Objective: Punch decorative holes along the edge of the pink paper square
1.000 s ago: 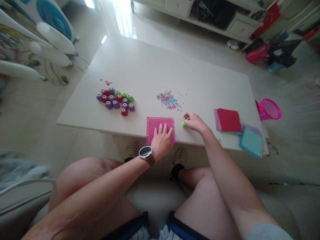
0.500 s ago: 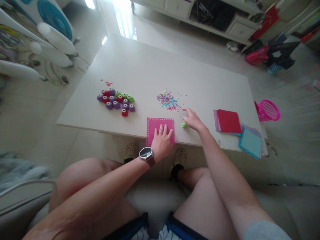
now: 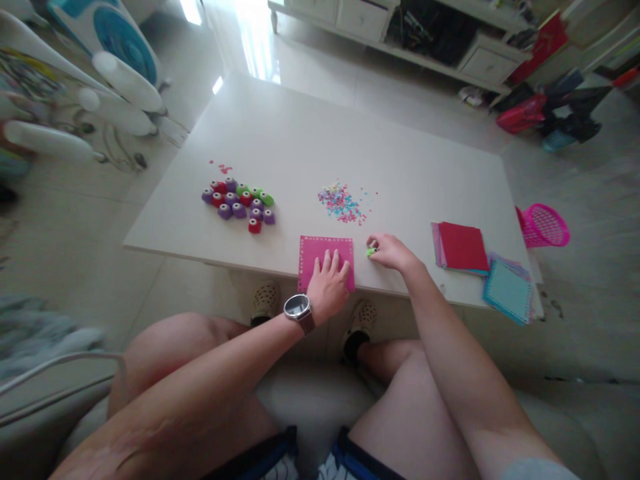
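Right hand point(image 3: 393, 252) now curling back from the confetti pile point(image 3: 343, 201) and closing fingertips on the small green punch point(image 3: 370, 251) just beside it on the table point(image 3: 300, 147); left hand point(image 3: 327, 285) lying flat, fingers spread, pinning the pink paper square point(image 3: 320, 252) with dotted border

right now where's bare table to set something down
Free: the far half of the table, behind the punches and confetti; also between those two. Crowded: near edge, with pink sheet, both hands, paper stacks.
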The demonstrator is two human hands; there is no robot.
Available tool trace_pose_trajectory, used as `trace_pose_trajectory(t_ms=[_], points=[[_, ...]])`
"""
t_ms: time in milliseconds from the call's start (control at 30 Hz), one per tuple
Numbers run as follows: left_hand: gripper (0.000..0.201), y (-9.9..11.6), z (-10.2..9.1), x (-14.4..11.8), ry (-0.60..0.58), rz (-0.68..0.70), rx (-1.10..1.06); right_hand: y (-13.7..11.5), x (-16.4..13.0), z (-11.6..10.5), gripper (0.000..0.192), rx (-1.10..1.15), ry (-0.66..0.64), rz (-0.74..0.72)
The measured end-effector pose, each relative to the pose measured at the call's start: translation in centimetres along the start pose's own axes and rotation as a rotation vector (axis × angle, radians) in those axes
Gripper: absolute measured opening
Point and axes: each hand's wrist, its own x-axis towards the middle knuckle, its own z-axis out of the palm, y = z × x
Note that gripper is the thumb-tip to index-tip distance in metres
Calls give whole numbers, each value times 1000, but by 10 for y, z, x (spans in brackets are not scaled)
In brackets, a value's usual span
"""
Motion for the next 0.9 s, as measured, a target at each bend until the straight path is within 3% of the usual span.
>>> trace_pose_trajectory(t_ms=[533, 733, 900], points=[[57, -3, -5, 1, -6, 8, -47, 1, 2, 0, 38, 2, -11, -3], [64, -22, -26, 14, -20, -59, -101, 57, 5, -8, 37, -57, 5, 217], [68, -66, -59, 31, 37, -326, -85, 103, -7, -14, 41, -98, 48, 403]])
